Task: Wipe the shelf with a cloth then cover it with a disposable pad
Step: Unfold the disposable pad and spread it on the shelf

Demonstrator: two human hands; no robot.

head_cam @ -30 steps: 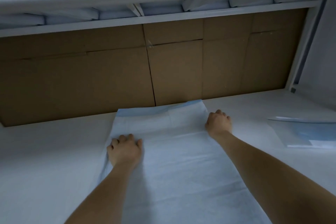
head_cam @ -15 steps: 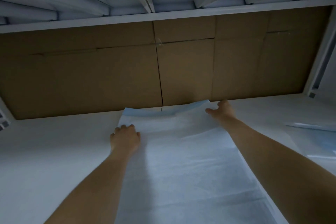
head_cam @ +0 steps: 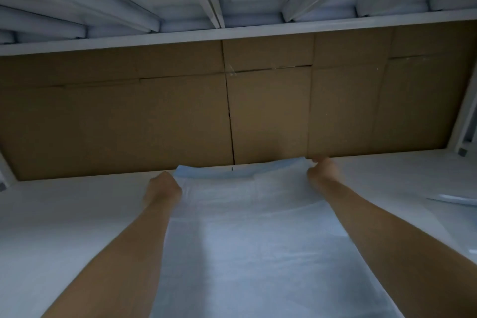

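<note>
As hands (head_cam: 242, 178) reach deeper, pad (head_cam: 245, 235) nearer cardboard (head_cam: 129, 124)

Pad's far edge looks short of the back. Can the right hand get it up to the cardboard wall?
Probably yes: the right hand already grips the pad at its far corner, right by the cardboard wall, with nothing between.
</note>
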